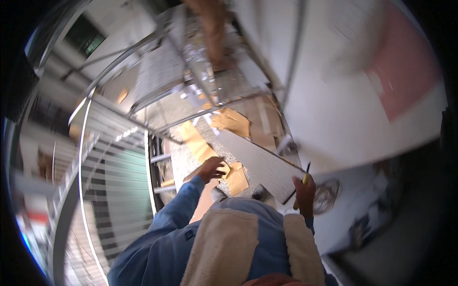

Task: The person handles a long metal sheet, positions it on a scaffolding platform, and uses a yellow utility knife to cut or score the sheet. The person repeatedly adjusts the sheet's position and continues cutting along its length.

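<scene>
In my right hand is a slim tool with a yellow handle and a thin dark tip pointing away from me; its exact kind is not clear. The same hand is beside the near right end of a long pale grey board; whether they touch I cannot tell. My left hand is empty, fingers apart and slightly bent, over a sheet of orange-brown paper near my feet. A longer strip of that paper stretches away beyond the hand.
Metal scaffold tubes and a plank platform stand ahead. Another person's bare leg is at the top. A white wall rises on the right. A striped railing runs along the left. Crumpled paper lies on the speckled floor.
</scene>
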`<action>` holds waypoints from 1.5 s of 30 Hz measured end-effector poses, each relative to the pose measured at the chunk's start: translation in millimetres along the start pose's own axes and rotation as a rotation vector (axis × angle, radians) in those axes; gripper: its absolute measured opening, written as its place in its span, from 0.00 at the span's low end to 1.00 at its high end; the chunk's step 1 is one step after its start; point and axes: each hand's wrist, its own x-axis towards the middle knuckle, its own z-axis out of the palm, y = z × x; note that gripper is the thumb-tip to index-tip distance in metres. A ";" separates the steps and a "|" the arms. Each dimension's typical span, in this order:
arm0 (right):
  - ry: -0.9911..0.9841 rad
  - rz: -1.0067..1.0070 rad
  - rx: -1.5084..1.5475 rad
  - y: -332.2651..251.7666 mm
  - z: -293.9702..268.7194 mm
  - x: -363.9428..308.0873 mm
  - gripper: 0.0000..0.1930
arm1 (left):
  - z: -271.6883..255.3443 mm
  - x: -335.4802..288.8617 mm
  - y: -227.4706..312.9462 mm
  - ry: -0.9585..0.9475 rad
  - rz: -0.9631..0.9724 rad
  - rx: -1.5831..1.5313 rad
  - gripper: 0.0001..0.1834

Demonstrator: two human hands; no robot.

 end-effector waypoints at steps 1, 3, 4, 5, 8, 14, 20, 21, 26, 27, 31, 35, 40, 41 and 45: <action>-0.064 0.011 -0.103 -6.8 -5.3 1.2 0.15 | 16.4 9.4 3.0 0.001 -0.055 -0.039 0.31; -0.152 -0.128 -0.017 -22.9 0.0 1.1 0.14 | 43.0 16.1 -13.5 0.029 -0.093 -0.073 0.32; -0.210 -0.064 0.065 -33.1 -0.8 4.5 0.13 | 53.3 17.5 -23.8 -0.030 -0.137 -0.088 0.35; -0.252 -0.158 0.203 -42.9 -3.0 0.6 0.13 | 62.0 17.3 -39.0 -0.056 -0.200 -0.095 0.37; -0.429 -0.156 0.223 -72.9 -3.2 -0.3 0.17 | 62.5 17.5 -81.8 0.008 -0.379 -0.263 0.55; -0.579 -0.017 0.408 -127.9 -4.0 4.9 0.22 | 19.8 4.3 -121.2 0.243 -0.392 -0.655 0.60; -0.583 0.053 0.486 -151.6 10.7 -0.4 0.25 | -7.1 -12.2 -144.8 0.436 -0.260 -0.993 0.58; -0.620 0.061 0.515 -155.1 12.4 -1.7 0.25 | -9.2 -9.4 -148.9 0.493 -0.288 -1.022 0.54; -0.479 0.118 0.534 -166.2 18.9 -13.7 0.25 | -31.0 7.3 -167.0 0.273 0.087 -1.377 0.30; -0.441 0.126 0.558 -165.5 20.0 -15.1 0.24 | -37.5 9.1 -168.9 0.177 0.170 -1.401 0.30; -0.389 0.106 0.564 -154.0 16.6 -11.5 0.18 | -64.3 17.1 -167.4 0.118 0.013 -1.445 0.30; -0.361 0.091 0.523 -133.6 16.0 -14.1 0.14 | -83.3 24.6 -163.2 0.079 -0.226 -1.373 0.36; -0.176 0.048 0.387 -134.0 29.9 -26.5 0.16 | -96.8 41.0 -134.9 -0.184 0.314 -0.462 0.34; -0.172 -0.010 0.424 -139.3 33.3 -30.9 0.16 | -101.6 43.3 -124.1 -0.142 -0.238 -1.084 0.36; -0.209 0.023 0.616 -159.3 42.0 -51.5 0.15 | -108.0 55.2 -96.6 -0.092 -0.409 -0.702 0.42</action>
